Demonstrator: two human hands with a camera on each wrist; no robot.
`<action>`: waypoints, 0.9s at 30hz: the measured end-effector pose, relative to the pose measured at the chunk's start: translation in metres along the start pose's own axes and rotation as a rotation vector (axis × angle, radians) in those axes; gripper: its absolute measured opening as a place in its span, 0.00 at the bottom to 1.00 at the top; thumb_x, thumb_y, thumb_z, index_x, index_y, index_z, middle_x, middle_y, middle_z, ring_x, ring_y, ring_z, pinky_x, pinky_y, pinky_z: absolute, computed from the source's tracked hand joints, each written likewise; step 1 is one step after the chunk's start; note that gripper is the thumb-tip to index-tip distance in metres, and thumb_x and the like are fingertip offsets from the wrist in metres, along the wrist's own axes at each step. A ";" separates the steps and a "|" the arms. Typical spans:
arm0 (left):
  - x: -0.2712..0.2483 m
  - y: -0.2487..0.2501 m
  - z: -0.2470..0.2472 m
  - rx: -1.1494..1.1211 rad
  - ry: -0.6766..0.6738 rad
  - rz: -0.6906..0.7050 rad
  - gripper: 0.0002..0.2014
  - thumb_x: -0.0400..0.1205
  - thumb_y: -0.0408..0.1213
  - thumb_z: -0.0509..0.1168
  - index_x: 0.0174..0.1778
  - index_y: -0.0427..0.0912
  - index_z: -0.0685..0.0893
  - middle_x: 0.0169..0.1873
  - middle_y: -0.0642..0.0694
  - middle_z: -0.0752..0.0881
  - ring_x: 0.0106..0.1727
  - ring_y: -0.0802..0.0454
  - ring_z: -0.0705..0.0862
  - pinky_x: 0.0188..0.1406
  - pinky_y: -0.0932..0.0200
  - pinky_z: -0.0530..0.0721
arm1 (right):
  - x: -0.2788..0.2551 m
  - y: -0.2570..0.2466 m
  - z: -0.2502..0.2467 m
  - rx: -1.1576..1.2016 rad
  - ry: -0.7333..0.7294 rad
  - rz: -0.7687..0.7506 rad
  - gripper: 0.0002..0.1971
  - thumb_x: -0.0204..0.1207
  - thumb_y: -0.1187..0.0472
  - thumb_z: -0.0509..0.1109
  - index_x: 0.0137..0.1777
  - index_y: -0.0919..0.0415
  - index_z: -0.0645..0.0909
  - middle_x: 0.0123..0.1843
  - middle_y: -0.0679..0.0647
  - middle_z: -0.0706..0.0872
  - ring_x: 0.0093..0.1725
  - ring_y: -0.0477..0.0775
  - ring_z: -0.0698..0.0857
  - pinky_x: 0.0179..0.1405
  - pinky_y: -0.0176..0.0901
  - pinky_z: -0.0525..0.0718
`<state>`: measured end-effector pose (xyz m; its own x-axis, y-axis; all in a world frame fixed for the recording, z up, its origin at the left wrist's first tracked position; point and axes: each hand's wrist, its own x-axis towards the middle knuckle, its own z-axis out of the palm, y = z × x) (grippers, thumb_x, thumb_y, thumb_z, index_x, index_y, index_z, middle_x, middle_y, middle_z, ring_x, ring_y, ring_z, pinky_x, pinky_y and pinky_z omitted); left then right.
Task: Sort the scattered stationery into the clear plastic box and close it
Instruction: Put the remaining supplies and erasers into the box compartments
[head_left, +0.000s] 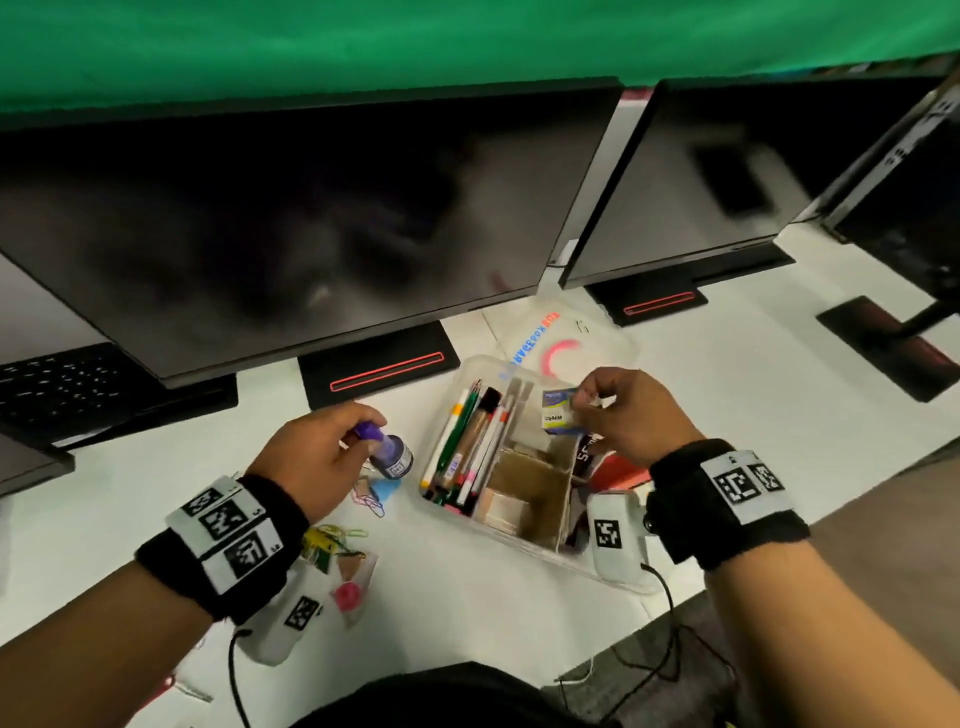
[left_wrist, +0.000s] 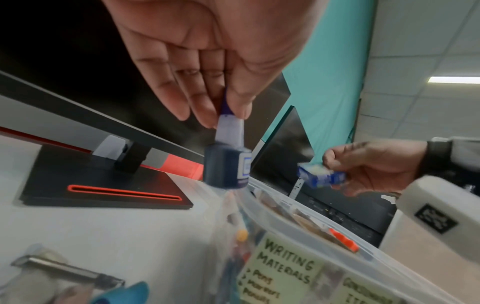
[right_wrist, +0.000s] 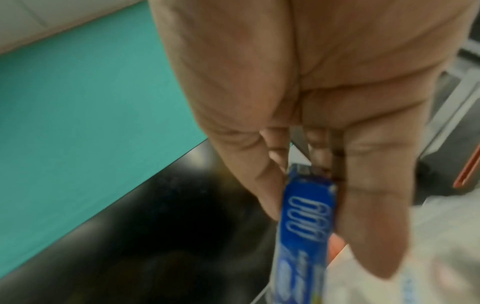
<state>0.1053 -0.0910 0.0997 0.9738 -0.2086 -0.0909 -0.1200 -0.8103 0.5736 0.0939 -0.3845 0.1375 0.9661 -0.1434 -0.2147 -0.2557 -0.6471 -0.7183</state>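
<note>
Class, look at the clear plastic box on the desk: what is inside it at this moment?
In the clear plastic box, pens and markers fill the left section; cardboard dividers form brown compartments beside them. The right hand, pinching a small blue box, covers the right-hand part.

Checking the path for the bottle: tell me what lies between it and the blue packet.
In the head view, the pens and pencils in the clear box lie between the bottle and the blue packet.

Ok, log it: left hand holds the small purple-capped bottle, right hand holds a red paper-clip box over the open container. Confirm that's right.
Not quite: the paper-clip box in the right hand is blue, as the right wrist view shows. The rest stands: the left hand holds the purple-capped bottle and the container is open.
</note>
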 end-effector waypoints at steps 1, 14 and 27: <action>-0.001 0.005 0.000 -0.008 -0.010 0.020 0.10 0.80 0.38 0.65 0.57 0.51 0.83 0.47 0.52 0.85 0.41 0.55 0.81 0.40 0.67 0.75 | -0.006 0.006 -0.006 -0.113 -0.028 0.008 0.13 0.69 0.72 0.69 0.33 0.52 0.78 0.35 0.48 0.82 0.34 0.54 0.82 0.36 0.40 0.83; -0.009 0.084 0.031 -0.030 -0.227 0.272 0.13 0.81 0.40 0.64 0.61 0.52 0.83 0.55 0.53 0.85 0.55 0.55 0.81 0.58 0.64 0.79 | -0.052 0.049 0.012 -0.578 -0.313 0.024 0.14 0.71 0.64 0.70 0.57 0.55 0.84 0.55 0.52 0.87 0.53 0.52 0.85 0.47 0.34 0.77; 0.000 0.117 0.063 0.061 -0.327 0.437 0.14 0.82 0.41 0.62 0.63 0.52 0.81 0.58 0.53 0.85 0.61 0.55 0.80 0.64 0.63 0.75 | -0.048 0.073 0.052 -0.466 -0.286 -0.019 0.10 0.73 0.63 0.69 0.53 0.61 0.82 0.50 0.58 0.88 0.50 0.59 0.86 0.44 0.38 0.77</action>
<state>0.0793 -0.2201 0.1157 0.7210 -0.6844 -0.1083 -0.5206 -0.6382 0.5672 0.0267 -0.3859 0.0614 0.9056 0.0389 -0.4223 -0.1323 -0.9202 -0.3685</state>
